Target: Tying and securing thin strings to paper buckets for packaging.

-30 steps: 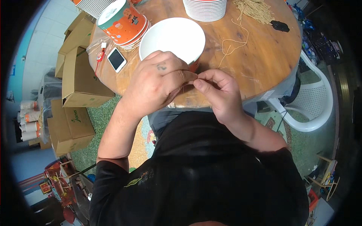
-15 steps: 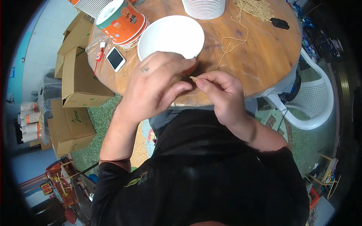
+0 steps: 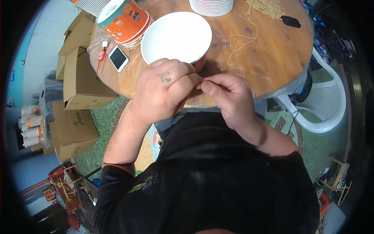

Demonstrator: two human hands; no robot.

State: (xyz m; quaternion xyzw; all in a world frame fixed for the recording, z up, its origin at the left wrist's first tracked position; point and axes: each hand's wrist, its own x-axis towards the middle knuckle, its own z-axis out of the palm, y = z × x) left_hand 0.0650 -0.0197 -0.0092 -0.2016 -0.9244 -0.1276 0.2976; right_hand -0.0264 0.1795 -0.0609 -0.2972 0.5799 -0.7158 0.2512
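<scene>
We have two hands meeting over the near edge of the surface; the right hand is pinched, thumb against forefinger, on what seems to be a bit of tan cord, covered too well by the fingertips for us to be sure or to read its long axis; the left hand has its fingers bent together against those fingertips, its thumb hidden, so we cannot tell whether it clamps anything.

Clock hours run from that meeting point; one bowl, nearest the left hand, stands at 11 o'clock, mouth up, white inside, a strip of orange outer wall showing; one loose strand lies at 1 o'clock, curling, its long axis roughly from 1 to 7, free end pointing back toward the right hand; one tan bundle lies beyond it, with one black object at 2.

At 12 we see one stack of white-rimmed containers, nested; at 10, one orange-and-green stack, bases up; between 9 and 10, one phone beside one red cable; one white chair stands past 3.
</scene>
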